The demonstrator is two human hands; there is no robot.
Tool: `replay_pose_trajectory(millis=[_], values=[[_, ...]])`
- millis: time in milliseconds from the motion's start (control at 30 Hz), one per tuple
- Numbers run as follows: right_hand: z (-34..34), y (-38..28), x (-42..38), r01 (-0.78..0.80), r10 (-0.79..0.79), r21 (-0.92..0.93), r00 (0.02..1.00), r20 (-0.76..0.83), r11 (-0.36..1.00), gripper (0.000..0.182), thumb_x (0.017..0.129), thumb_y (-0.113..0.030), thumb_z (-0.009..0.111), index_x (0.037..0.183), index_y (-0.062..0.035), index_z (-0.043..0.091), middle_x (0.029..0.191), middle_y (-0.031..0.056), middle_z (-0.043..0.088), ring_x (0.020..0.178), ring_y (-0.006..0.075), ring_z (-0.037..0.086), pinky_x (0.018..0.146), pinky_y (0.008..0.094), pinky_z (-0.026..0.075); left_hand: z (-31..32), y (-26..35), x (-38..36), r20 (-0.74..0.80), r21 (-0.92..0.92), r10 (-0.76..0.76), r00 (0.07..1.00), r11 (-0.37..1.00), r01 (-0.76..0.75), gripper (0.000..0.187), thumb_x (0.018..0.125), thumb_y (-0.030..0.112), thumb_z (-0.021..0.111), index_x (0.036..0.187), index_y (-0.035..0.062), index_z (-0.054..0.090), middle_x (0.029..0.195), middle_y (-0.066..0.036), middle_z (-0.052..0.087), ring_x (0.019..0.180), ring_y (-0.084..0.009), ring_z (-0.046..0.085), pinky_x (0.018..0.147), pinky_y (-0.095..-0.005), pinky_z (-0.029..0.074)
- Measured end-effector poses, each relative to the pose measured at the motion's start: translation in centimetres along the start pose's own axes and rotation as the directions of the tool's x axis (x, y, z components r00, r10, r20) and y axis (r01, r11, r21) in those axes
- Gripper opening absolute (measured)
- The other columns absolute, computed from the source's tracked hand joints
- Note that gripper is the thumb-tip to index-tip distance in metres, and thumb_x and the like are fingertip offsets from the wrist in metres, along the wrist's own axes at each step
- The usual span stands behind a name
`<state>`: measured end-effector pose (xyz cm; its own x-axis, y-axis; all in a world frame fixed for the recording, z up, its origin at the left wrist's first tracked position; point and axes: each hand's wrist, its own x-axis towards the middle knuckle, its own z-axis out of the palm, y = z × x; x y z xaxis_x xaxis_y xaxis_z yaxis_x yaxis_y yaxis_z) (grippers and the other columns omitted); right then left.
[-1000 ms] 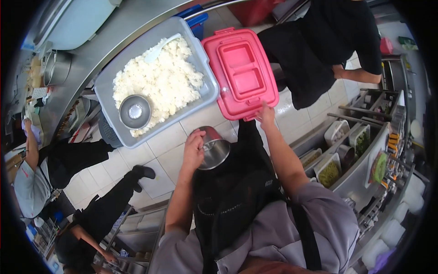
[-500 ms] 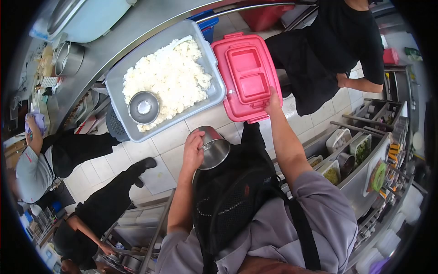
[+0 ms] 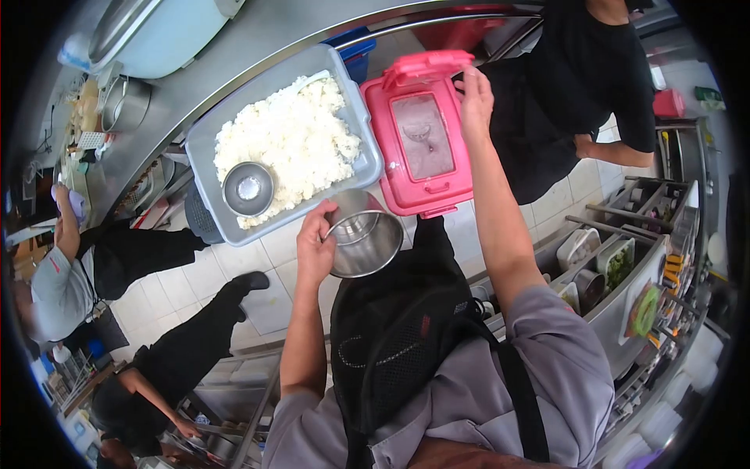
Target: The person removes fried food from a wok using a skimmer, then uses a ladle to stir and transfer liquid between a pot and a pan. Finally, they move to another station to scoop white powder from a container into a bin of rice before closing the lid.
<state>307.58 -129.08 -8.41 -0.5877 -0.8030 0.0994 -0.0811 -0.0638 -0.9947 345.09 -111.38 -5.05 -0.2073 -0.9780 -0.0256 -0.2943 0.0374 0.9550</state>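
My left hand (image 3: 316,248) grips the rim of a steel pot (image 3: 366,246), whose open mouth is tilted toward me. My right hand (image 3: 475,105) holds the edge of the raised hatch lid (image 3: 426,67) of a red plastic bin (image 3: 461,176). Through the bin's opening show pale contents (image 3: 426,152) with a dark curved shape I cannot make out. Left of the bin stands a grey plastic tub (image 3: 301,211) heaped with crumbly white food (image 3: 293,133) that looks like cooked rice. A metal bowl (image 3: 248,188) rests on the food.
A steel counter (image 3: 187,102) runs behind the tub, with a rail along its edge. To the right, a prep station holds food containers (image 3: 617,266). One person in black (image 3: 570,86) stands near the bin; other people work at left. Below lies a tiled floor (image 3: 273,301).
My right hand has moved up and away from me, lifting the red bin's hatch lid and exposing the contents. The pot in my left hand has shifted and turned its mouth more toward me.
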Motion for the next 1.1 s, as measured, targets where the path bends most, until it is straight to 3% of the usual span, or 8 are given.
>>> replay_pose_trajectory(millis=[200,267,400,600,800,933,1033,1100], values=[[-0.8,-1.1,0.4,0.09,-0.067,-0.103,0.977,0.204,0.991,0.044,0.105,-0.036,0.05,0.135,-0.0049,0.061,0.143,0.013,0.054,0.134,0.0219,0.049,0.113,0.0322,0.033,3.0,5.1,11.2,0.152,-0.118,0.0,0.988,0.993,0.018,0.026,0.071,-0.018,0.044,0.078,0.0048,0.035,0.131,-0.017,0.062,0.121,-0.0228,0.059,0.101,-0.0303,0.043],[-1.6,-1.7,0.7,-0.139,0.114,0.056,0.939,0.325,0.989,0.046,0.105,-0.037,0.049,0.135,-0.0046,0.061,0.144,0.011,0.055,0.133,0.0193,0.048,0.111,0.0306,0.035,5.6,5.6,16.6,0.124,-0.193,0.118,0.985,0.977,-0.093,0.025,0.071,-0.017,0.047,0.077,0.0037,0.036,0.127,-0.017,0.065,0.106,-0.021,0.062,0.092,-0.0298,0.045],[-4.9,8.7,-1.1,-0.29,0.294,-0.045,0.938,0.187,0.956,0.037,0.106,-0.03,0.049,0.129,-0.0037,0.061,0.118,0.0064,0.068,0.104,0.0134,0.062,0.092,0.031,0.049,8.6,4.6,25.5,0.057,-0.26,-0.011,0.998,0.965,0.025,0.025,0.072,-0.015,0.05,0.076,0.0057,0.036,0.13,-0.018,0.064,0.102,-0.0171,0.059,0.091,-0.0294,0.046],[0.0,18.4,-6.2,-0.366,0.689,-0.81,0.722,0.065,0.459,0.071,0.097,-0.056,0.05,0.129,0.0073,0.057,0.113,0.0308,0.067,0.116,0.0406,0.063,0.101,0.0482,0.047,8.4,3.7,29.2,-0.06,-0.382,-0.072,0.996,0.923,0.044,0.028,0.076,-0.014,0.055,0.075,0.0075,0.038,0.132,-0.018,0.061,0.104,-0.0142,0.057,0.09,-0.0284,0.045],[1.5,32.6,-2.5,-0.526,0.787,-0.837,0.576,-0.22,0.151,0.078,0.096,-0.055,0.047,0.139,0.01,0.046,0.134,0.0266,0.059,0.125,0.0381,0.057,0.105,0.0412,0.045,5.0,2.7,27.2,-0.07,-0.541,-0.199,0.977,0.831,0.131,0.029,0.087,-0.009,0.06,0.076,0.0097,0.041,0.138,-0.02,0.057,0.113,-0.0163,0.057,0.096,-0.0292,0.045],[2.2,29.7,-0.3,-0.608,0.83,-0.735,0.545,-0.114,0.299,0.073,0.093,-0.052,0.051,0.139,0.0052,0.05,0.137,0.0238,0.058,0.128,0.0368,0.055,0.107,0.0415,0.044,1.2,0.8,26.1,-0.065,-0.613,-0.248,0.967,0.774,0.158,0.029,0.089,-0.008,0.06,0.077,0.0097,0.042,0.141,-0.02,0.055,0.112,-0.0164,0.058,0.097,-0.0307,0.046],[2.5,34.8,0.3,-0.677,0.934,-0.73,0.316,-0.166,0.099,0.075,0.088,-0.06,0.057,0.135,-0.0028,0.059,0.13,0.0236,0.063,0.127,0.0358,0.058,0.106,0.0463,0.046,-1.0,-0.1,26.0,-0.107,-0.639,-0.334,0.936,0.744,0.193,0.03,0.09,-0.009,0.06,0.078,0.0123,0.044,0.094,-0.002,0.059,0.082,-0.0079,0.056,0.076,-0.0246,0.049],[4.3,34.1,0.1,-0.583,0.893,-0.81,0.397,-0.21,0.068,0.075,0.087,-0.06,0.058,0.136,-0.0031,0.058,0.135,0.0229,0.06,0.13,0.037,0.055,0.108,0.0465,0.043,-2.2,-0.5,26.3,-0.116,-0.637,-0.356,0.927,0.743,0.206,0.031,0.09,-0.01,0.06,0.078,0.0131,0.044,0.084,0.003,0.059,0.075,-0.0061,0.055,0.072,-0.0235,0.05]])
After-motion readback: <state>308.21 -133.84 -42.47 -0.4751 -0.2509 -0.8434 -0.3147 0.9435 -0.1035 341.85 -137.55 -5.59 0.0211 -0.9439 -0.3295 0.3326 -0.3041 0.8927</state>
